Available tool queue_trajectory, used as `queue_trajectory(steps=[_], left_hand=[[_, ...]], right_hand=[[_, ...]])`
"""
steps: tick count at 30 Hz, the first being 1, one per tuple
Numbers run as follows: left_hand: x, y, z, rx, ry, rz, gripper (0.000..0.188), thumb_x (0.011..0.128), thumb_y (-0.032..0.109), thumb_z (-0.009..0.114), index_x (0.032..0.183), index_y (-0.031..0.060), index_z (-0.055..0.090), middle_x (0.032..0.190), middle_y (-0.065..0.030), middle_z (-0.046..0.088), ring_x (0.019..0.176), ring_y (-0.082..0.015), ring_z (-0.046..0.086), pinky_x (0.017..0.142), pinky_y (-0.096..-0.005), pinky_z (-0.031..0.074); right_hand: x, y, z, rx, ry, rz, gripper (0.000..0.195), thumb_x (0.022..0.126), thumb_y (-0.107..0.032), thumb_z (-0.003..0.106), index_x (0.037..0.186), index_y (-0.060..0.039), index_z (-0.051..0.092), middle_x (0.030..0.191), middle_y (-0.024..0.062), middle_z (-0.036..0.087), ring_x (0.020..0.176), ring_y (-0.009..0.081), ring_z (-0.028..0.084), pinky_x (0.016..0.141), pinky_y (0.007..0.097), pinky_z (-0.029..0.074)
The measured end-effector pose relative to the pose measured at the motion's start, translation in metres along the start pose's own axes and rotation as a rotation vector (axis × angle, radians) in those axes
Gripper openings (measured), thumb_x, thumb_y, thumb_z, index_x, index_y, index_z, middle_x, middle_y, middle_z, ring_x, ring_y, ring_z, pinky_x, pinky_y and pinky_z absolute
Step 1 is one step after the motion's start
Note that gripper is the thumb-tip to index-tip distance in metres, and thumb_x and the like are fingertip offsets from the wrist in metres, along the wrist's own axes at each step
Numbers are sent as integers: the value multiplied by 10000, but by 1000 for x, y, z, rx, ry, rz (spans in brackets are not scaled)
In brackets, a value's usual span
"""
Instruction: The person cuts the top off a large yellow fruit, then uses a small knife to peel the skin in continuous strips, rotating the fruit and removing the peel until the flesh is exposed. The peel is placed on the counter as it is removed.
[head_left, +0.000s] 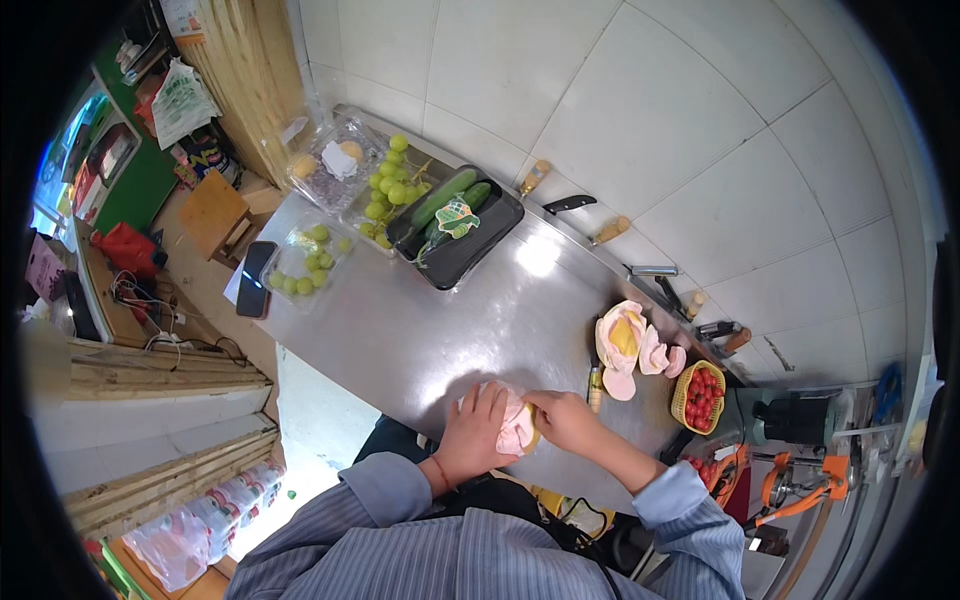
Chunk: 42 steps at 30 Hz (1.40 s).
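Observation:
My left hand (471, 433) lies over a partly peeled pomelo (516, 429), fingers spread on its pinkish pith. My right hand (564, 422) grips the fruit's right edge with bent fingers, where a strip of yellow rind shows. Both hands are close to the front edge of the steel worktop (450, 337). Just beyond my right hand lies a wooden-handled knife (595, 390). Thick pieces of pomelo peel (622, 335), pink inside, rest behind it. The pomelo's underside is hidden by my hands.
A yellow basket (678, 399) of cherry tomatoes stands at right, near an orange manual juicer (835, 478). A black tray (469, 262) holds wrapped cucumbers (450, 206). Green grapes (393, 182), a clear grape box (304, 266) and a phone (256, 279) are at left. Knives (570, 203) line the wall edge.

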<state>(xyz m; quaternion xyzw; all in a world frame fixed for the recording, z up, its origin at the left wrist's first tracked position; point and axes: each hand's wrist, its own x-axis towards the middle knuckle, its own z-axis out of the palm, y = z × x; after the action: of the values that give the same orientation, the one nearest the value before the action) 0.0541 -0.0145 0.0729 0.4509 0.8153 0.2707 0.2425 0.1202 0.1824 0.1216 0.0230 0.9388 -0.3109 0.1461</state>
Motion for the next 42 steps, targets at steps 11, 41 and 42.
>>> queue_trajectory(steps=[11,41,42], left_hand=[[2,-2,7,9,90,76,846,707,513,773,1419,155,488,1477,-218,356,1329,-487,359,1014,-615,364],[-2,-1,12,59,107,109,880,681,468,802,1416,116,468,1502,-199,353,1372,-469,330,1000,-610,376],[-2,1,11,51,101,104,880,670,458,809,1409,118,473,1498,-192,358,1373,-467,327,993,-614,376]], right_hand=[[-16,-10,34,-9,-27,205,869,704,-178,725,1417,99,314,1360,409,436,1014,501,632,874,468,555],[-15,8,-4,-34,46,-208,388,807,-167,706,1147,-20,592,1236,202,615,882,356,679,749,409,571],[-10,5,-7,-117,29,-288,362,798,-154,702,1111,-8,595,1178,193,624,899,351,674,752,411,569]])
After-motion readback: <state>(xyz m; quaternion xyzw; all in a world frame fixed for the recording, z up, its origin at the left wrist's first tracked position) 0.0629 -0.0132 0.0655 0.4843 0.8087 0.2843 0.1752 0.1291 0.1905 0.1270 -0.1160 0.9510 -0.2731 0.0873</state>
